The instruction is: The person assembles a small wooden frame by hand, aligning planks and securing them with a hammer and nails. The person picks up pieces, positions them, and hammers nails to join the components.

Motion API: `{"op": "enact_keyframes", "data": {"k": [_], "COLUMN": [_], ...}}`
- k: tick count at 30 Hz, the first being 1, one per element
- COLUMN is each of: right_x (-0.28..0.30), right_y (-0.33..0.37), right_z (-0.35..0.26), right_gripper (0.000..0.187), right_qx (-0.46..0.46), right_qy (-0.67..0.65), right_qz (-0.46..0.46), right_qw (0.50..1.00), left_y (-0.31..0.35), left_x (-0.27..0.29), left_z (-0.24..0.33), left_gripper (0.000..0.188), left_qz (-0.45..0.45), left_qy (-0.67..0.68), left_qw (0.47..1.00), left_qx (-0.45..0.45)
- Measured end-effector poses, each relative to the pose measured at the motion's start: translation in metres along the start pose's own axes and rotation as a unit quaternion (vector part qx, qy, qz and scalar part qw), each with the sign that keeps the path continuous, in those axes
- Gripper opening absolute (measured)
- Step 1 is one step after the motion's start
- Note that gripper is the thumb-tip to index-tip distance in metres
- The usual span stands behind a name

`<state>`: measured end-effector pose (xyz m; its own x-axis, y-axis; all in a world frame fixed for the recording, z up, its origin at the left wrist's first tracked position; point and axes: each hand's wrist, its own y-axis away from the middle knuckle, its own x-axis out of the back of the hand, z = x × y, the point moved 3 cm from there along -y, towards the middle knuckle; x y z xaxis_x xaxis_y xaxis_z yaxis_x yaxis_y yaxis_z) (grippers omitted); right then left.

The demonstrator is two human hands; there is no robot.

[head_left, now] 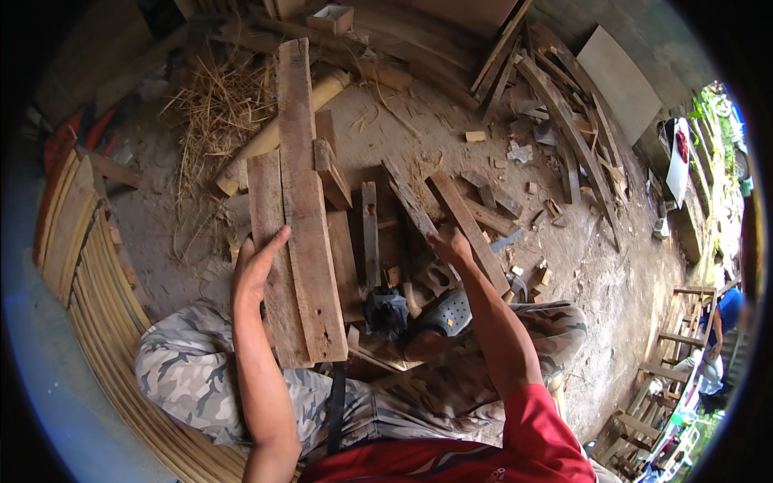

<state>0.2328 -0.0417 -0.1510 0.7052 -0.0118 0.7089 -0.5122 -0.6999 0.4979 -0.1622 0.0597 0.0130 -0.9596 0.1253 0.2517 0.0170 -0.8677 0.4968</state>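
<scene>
The dirt ground (596,282) carried everything — dusty, pale brown and strewn with sawdust and chips. A tangle of dry straw (213,109) lay on it at the upper left, a bamboo pole (274,133) slanting beside it. Loose weathered planks (451,209) and short offcut blocks (475,136) were scattered over the middle, and a heap of long splintered boards (564,113) rested further back — near a flat grey panel (620,80). Curved bamboo slats (88,266) edged the left side.
</scene>
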Motion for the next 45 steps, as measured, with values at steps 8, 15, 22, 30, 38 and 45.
{"op": "enact_keyframes", "data": {"k": [8,15,22,30,38,45], "right_x": [-0.014,-0.009,0.058,0.154,0.2,0.182], "right_y": [0.008,-0.004,0.029,0.072,0.124,0.112], "right_z": [0.006,0.001,-0.04,-0.105,-0.223,-0.269], "right_gripper": [0.106,0.068,0.058,0.061,0.077,0.08], "right_qx": [-0.016,-0.01,0.006,0.228,0.305,0.388], "right_qy": [-0.145,-0.059,-0.028,-0.094,0.113,0.162], "right_qz": [-0.143,-0.19,-0.143,-0.016,0.062,0.094], "right_qw": [0.979,0.98,0.989,0.969,0.944,0.903], "left_y": [0.005,0.002,-0.023,-0.031,-0.042,-0.037], "left_x": [0.009,0.007,0.004,-0.008,0.012,0.009], "left_z": [0.009,0.036,0.0,-0.015,-0.015,-0.014], "left_gripper": [0.069,0.098,0.114,0.117,0.114,0.086], "left_qz": [-0.001,-0.08,0.004,0.026,0.007,-0.016], "left_qy": [-0.005,-0.043,-0.049,-0.009,0.021,-0.002], "left_qw": [1.0,0.995,0.998,0.996,0.998,0.997], "left_qx": [0.018,0.047,-0.026,-0.082,-0.066,-0.074]}}
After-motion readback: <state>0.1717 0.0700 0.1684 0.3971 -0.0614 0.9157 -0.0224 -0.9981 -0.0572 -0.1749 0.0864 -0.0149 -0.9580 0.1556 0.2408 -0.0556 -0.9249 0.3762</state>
